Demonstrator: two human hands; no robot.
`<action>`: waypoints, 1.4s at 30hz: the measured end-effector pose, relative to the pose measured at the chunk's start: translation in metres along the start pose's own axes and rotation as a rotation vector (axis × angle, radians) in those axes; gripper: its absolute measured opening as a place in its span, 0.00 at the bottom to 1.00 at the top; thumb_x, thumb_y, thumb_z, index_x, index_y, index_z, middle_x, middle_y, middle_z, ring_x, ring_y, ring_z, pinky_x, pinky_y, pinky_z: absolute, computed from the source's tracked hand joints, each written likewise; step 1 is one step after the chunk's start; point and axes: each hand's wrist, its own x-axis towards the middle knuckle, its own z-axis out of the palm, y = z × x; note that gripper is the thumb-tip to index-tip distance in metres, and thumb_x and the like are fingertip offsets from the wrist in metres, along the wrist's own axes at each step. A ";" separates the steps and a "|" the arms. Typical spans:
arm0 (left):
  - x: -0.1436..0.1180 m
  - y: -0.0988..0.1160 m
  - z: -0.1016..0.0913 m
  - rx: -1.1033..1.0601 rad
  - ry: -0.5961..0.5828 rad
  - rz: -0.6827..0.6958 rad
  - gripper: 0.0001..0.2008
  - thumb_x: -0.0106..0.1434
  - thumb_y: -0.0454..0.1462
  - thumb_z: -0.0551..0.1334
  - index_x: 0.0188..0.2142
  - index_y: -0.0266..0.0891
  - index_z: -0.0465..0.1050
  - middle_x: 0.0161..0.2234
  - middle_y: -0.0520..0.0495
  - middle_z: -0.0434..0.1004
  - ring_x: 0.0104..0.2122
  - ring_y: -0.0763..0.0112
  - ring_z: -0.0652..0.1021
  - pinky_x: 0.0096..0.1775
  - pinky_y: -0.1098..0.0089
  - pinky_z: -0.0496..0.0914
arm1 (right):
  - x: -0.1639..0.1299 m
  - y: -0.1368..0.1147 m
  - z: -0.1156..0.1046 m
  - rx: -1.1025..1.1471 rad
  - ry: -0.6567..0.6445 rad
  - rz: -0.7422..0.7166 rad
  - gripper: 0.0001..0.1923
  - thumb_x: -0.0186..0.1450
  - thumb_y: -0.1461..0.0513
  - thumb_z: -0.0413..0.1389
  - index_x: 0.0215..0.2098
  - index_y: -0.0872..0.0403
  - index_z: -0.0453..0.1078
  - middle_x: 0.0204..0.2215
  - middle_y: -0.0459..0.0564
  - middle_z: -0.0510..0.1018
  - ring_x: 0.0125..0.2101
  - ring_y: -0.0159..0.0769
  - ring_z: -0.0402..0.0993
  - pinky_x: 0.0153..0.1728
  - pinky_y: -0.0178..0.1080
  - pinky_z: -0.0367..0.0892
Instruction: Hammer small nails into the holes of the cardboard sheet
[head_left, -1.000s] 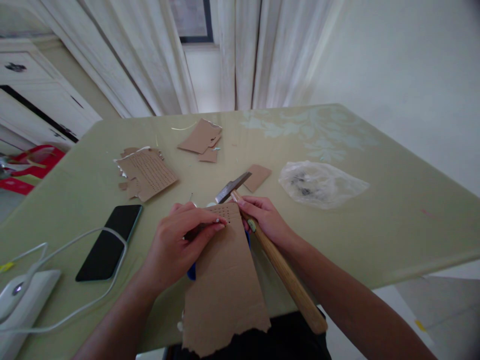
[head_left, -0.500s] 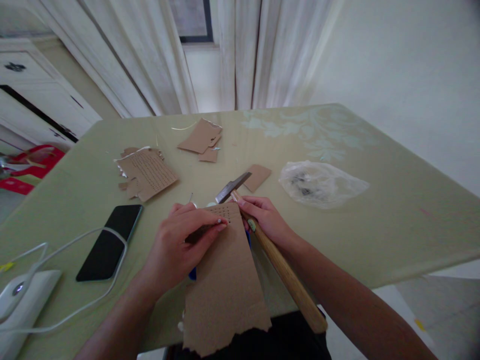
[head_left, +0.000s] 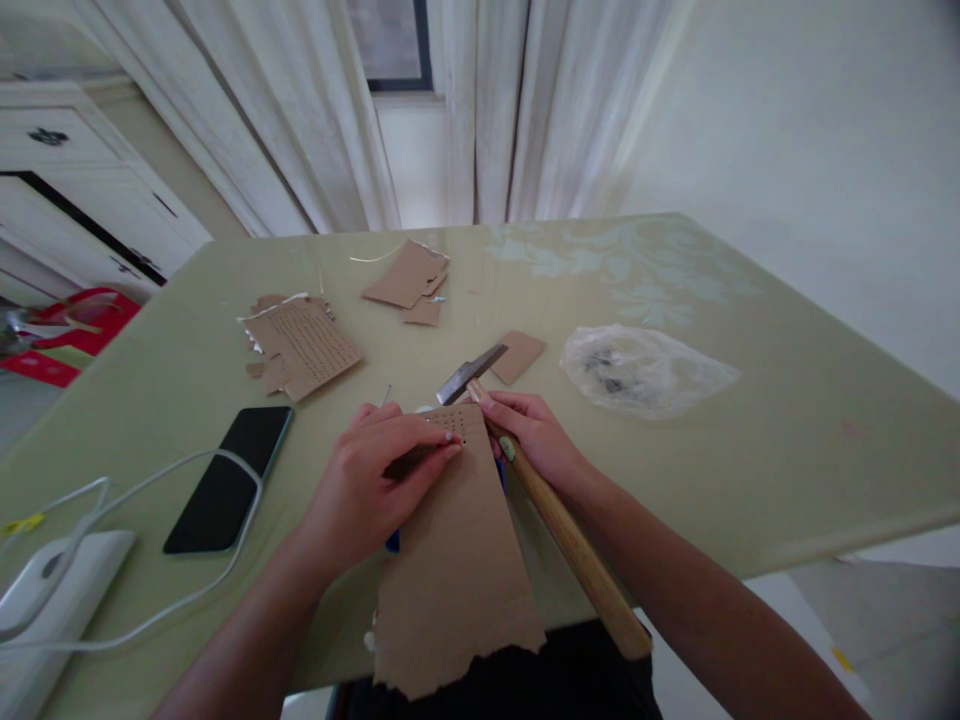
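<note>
At table edge, left hand (head_left: 375,480) pinches cardboard sheet (head_left: 450,560); right hand (head_left: 536,440) grips hammer (head_left: 555,520).

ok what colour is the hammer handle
Light tan wood; the hammer handle shows best in the head view, held by the right hand.

Pale green table (head_left: 787,440) bears scattered cardboard scraps (head_left: 304,345), a black phone (head_left: 229,480), white cable (head_left: 150,620) and a clear plastic bag (head_left: 645,370).
</note>
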 end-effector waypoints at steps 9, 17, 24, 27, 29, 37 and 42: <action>0.001 -0.007 0.006 -0.060 -0.005 0.022 0.03 0.74 0.36 0.68 0.42 0.43 0.83 0.40 0.49 0.88 0.39 0.65 0.81 0.46 0.60 0.67 | -0.012 -0.030 -0.010 -0.137 0.159 -0.131 0.24 0.67 0.45 0.65 0.45 0.58 0.81 0.26 0.44 0.77 0.16 0.27 0.66 0.16 0.33 0.58; 0.002 -0.010 0.011 -0.063 -0.011 0.001 0.06 0.75 0.38 0.66 0.43 0.43 0.84 0.41 0.47 0.87 0.40 0.62 0.81 0.45 0.60 0.67 | -0.078 -0.116 0.004 -0.426 -0.025 -0.006 0.19 0.73 0.48 0.62 0.35 0.55 0.81 0.24 0.46 0.74 0.17 0.29 0.67 0.14 0.35 0.59; 0.003 -0.008 0.012 -0.060 0.030 -0.002 0.07 0.74 0.39 0.66 0.41 0.44 0.85 0.42 0.46 0.86 0.42 0.61 0.81 0.46 0.59 0.69 | -0.092 -0.136 0.031 -0.723 -0.058 -0.027 0.23 0.78 0.49 0.56 0.27 0.51 0.72 0.17 0.44 0.71 0.14 0.30 0.66 0.15 0.35 0.59; 0.004 -0.009 0.012 -0.059 0.029 -0.003 0.06 0.73 0.37 0.67 0.41 0.43 0.85 0.41 0.46 0.85 0.42 0.61 0.81 0.46 0.59 0.69 | -0.089 -0.131 0.034 -0.826 -0.069 -0.023 0.22 0.79 0.52 0.54 0.27 0.50 0.69 0.15 0.41 0.70 0.14 0.30 0.66 0.17 0.34 0.60; 0.004 -0.009 0.013 -0.060 0.030 -0.005 0.07 0.73 0.38 0.67 0.41 0.43 0.85 0.41 0.45 0.85 0.42 0.60 0.81 0.47 0.59 0.69 | -0.090 -0.135 0.035 -0.840 -0.034 -0.070 0.23 0.80 0.52 0.54 0.27 0.50 0.69 0.15 0.41 0.70 0.14 0.30 0.66 0.17 0.35 0.60; 0.005 -0.010 0.015 -0.043 -0.003 -0.020 0.06 0.73 0.37 0.67 0.39 0.42 0.84 0.42 0.46 0.85 0.43 0.59 0.80 0.47 0.58 0.68 | -0.092 -0.134 0.045 -0.930 -0.059 -0.033 0.22 0.80 0.53 0.53 0.28 0.50 0.67 0.15 0.41 0.70 0.14 0.30 0.66 0.17 0.35 0.60; 0.004 -0.011 0.016 -0.029 -0.012 -0.022 0.05 0.73 0.37 0.67 0.40 0.43 0.85 0.43 0.46 0.85 0.44 0.58 0.80 0.48 0.57 0.66 | -0.095 -0.134 0.043 -0.952 -0.031 -0.069 0.23 0.80 0.51 0.53 0.28 0.50 0.67 0.17 0.41 0.70 0.15 0.30 0.67 0.18 0.34 0.62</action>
